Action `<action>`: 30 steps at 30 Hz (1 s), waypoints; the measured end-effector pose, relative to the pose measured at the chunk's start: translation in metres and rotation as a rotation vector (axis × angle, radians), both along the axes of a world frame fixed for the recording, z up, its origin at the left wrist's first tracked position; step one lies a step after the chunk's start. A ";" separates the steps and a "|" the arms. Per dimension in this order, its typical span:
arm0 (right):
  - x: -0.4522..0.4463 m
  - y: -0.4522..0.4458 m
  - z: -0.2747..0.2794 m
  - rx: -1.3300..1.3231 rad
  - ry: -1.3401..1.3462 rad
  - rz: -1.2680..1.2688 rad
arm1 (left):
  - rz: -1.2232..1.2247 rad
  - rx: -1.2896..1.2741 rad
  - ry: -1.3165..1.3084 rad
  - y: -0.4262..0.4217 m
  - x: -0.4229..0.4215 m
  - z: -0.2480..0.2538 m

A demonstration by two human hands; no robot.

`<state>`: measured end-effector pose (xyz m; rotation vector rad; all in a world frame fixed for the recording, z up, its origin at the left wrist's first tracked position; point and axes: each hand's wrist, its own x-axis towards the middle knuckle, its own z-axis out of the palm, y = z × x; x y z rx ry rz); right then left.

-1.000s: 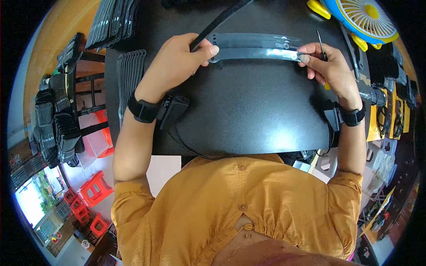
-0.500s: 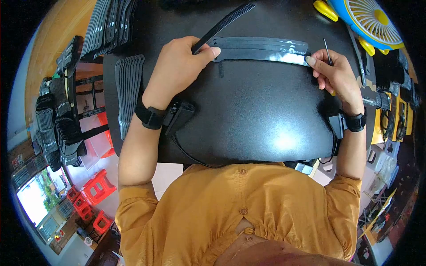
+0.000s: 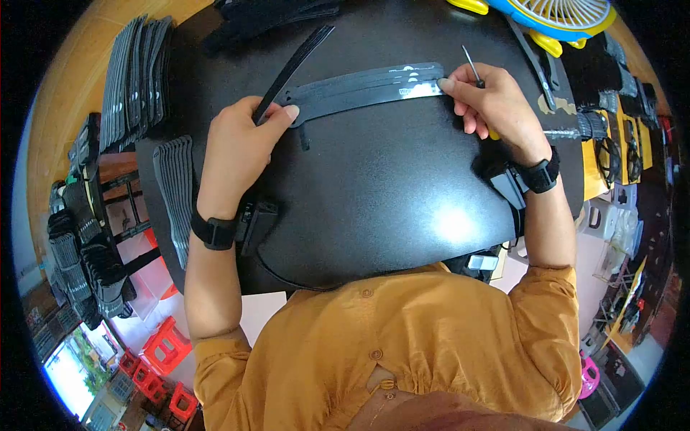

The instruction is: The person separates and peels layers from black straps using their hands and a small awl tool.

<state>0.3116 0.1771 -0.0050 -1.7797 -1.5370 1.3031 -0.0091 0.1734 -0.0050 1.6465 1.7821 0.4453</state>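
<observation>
Several flat black straps (image 3: 359, 93) with white printing lie fanned out across the dark table. My left hand (image 3: 244, 136) is closed on their left end, thumb on top. A narrow black strap bundle (image 3: 298, 61) sticks up from the same hand's grip. At the right end, my right hand (image 3: 496, 104) pinches the lowest strap between thumb and fingers. That hand also holds a small screwdriver (image 3: 471, 61), its thin metal shaft pointing up and away; part of its handle is hidden in the palm. Each wrist wears a black band with a small device.
Stacked grey-black straps (image 3: 136, 82) and another strap stack (image 3: 175, 194) lie along the table's left side. Dark material (image 3: 273, 21) sits at the far edge. A blue and yellow fan (image 3: 553, 21) stands at the far right. A cable (image 3: 287, 276) runs along the near edge.
The view has shifted, so the table and hands sit further left. The straps now slant up toward the right and bow slightly. Both hands keep their grips.
</observation>
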 end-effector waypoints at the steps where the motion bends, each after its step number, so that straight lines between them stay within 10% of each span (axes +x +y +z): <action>1: -0.001 0.000 0.001 0.015 -0.029 0.000 | -0.005 0.002 -0.004 0.000 0.000 0.000; 16: -0.006 0.001 -0.002 0.066 -0.149 -0.003 | -0.025 0.075 0.095 0.000 0.002 -0.001; 30: -0.076 -0.072 0.049 0.213 0.424 0.197 | -0.369 -0.199 -0.803 -0.063 0.031 0.038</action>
